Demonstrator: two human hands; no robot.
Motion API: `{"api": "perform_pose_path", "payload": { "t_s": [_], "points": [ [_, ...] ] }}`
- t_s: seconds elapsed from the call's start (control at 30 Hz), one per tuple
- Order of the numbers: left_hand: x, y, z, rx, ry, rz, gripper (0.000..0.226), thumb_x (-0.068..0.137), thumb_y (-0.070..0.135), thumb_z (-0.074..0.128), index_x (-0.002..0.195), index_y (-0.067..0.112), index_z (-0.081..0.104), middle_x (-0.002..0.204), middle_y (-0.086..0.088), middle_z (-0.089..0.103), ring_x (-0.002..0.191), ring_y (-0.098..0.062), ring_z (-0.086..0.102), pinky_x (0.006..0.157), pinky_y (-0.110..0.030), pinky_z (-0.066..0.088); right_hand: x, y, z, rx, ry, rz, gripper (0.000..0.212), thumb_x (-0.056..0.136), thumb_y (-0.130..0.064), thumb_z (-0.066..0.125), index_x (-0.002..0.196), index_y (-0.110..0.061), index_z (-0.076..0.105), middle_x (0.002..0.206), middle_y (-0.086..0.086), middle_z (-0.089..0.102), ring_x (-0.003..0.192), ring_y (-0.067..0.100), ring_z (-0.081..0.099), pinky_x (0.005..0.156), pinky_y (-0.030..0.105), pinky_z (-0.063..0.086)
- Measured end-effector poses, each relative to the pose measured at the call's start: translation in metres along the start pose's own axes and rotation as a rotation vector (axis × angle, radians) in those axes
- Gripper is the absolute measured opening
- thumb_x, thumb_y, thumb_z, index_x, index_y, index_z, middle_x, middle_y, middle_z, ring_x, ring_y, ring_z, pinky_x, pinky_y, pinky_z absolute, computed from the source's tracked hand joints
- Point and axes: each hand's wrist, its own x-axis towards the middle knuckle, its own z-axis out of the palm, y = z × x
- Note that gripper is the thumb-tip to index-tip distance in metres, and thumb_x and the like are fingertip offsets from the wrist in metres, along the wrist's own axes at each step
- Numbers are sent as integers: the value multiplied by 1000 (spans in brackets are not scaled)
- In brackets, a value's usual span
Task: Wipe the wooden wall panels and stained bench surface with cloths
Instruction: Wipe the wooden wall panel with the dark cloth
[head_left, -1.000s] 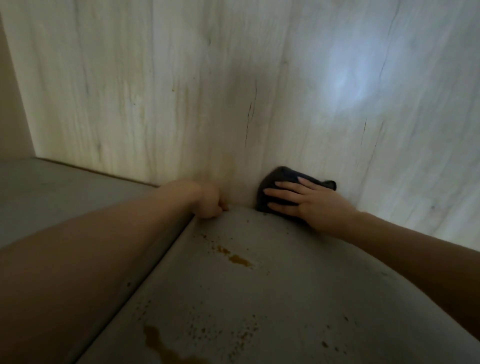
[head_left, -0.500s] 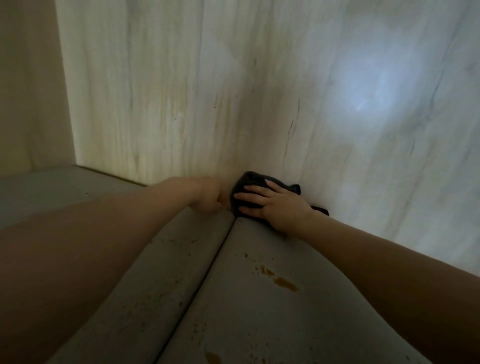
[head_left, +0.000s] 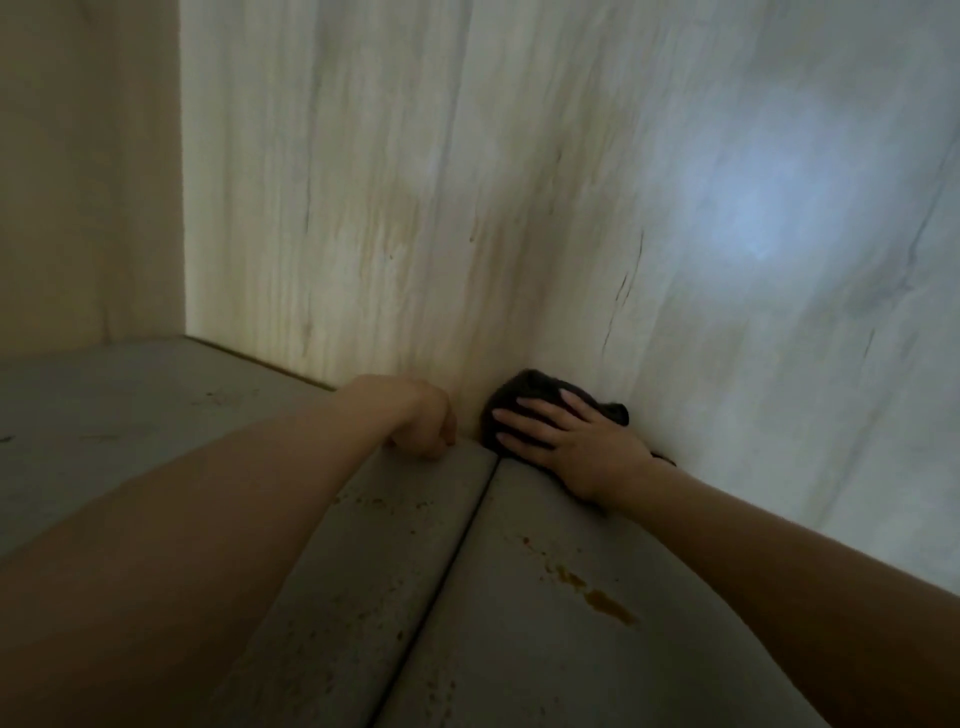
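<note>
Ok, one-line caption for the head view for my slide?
Right hand presses a dark cloth against the wooden wall panel above the stained bench.

Dim room, beige side wall (head_left: 88, 171), bluish light patch (head_left: 753, 228)

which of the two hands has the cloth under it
The right hand: its straight fingers press the dark cloth against the wall panel. The left hand is curled, no cloth visible.
</note>
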Motion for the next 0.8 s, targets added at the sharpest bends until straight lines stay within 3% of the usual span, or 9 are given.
{"api": "perform_pose_path", "payload": {
  "t_s": [0.03, 0.1, 0.17, 0.3, 0.4, 0.5, 0.6, 0.7, 0.8],
  "points": [
    [0, 0, 0, -4, 9, 4, 40, 91, 26, 56, 131, 25, 55, 133, -1, 52, 111, -25, 58, 97, -38, 49, 0, 0, 1, 12, -119, -8, 65, 98, -19, 37, 151, -36, 4, 158, -13, -12, 146, 17, -8, 113, 39, -8],
    [-3, 2, -1, -5, 17, 4, 39, 92, 26, 56, 131, 24, 55, 133, -1, 52, 113, -24, 56, 98, -38, 48, -1, 5, -10, -2, -171, -5, 65, 100, -17, 32, 150, -40, -3, 155, -17, -21, 144, 13, -17, 112, 36, -14],
    [-2, 2, 0, -9, 7, 13, 40, 92, 28, 55, 132, 25, 54, 135, 0, 51, 115, -23, 55, 99, -37, 47, 3, 18, -24, -38, -104, 39, 67, 99, -17, 35, 149, -39, -3, 156, -15, -20, 145, 14, -16, 113, 37, -12],
    [-4, 0, -3, 16, -1, 24, 42, 94, 27, 51, 136, 24, 51, 139, 1, 48, 120, -23, 52, 103, -37, 43, 20, 50, -82, 24, 138, 332, 70, 98, -19, 40, 150, -34, -4, 157, -5, -19, 145, 20, -17, 115, 43, -8],
    [-8, 2, -9, -7, 49, 29, 40, 95, 21, 52, 134, 19, 53, 139, -2, 49, 122, -23, 50, 103, -32, 41, 26, 47, -86, 90, 196, 404, 71, 99, -21, 39, 150, -33, -9, 155, -4, -26, 142, 22, -24, 113, 46, -13],
    [-7, -2, -8, -50, 264, 12, 44, 95, 19, 51, 138, 20, 46, 145, -2, 38, 131, -21, 39, 105, -31, 36, 19, 22, -52, 96, 30, 185, 71, 98, -21, 39, 149, -37, -9, 149, -10, -33, 137, 18, -31, 111, 46, -18],
    [-12, -11, -17, -1, 559, 31, 52, 93, 17, 49, 144, 22, 37, 150, 3, 26, 137, -17, 25, 109, -30, 30, 19, 21, -34, 35, -155, -15, 74, 96, -15, 44, 150, -40, -2, 155, -15, -23, 142, 14, -23, 106, 37, -21],
    [-13, -16, -35, 3, 767, 38, 58, 92, 16, 49, 146, 23, 31, 154, 3, 20, 140, -17, 17, 112, -27, 22, 26, 43, -43, -10, -127, -42, 71, 98, -15, 42, 149, -42, 1, 153, -20, -22, 143, 10, -20, 111, 35, -18],
    [-12, -14, -58, -27, 903, 55, 64, 90, 16, 53, 148, 22, 26, 155, 2, 16, 142, -18, 12, 113, -25, 18, 34, 82, -84, -25, 33, 97, 65, 101, -26, 37, 148, -41, -4, 150, -19, -26, 141, 11, -22, 112, 35, -14]
  ]
}}
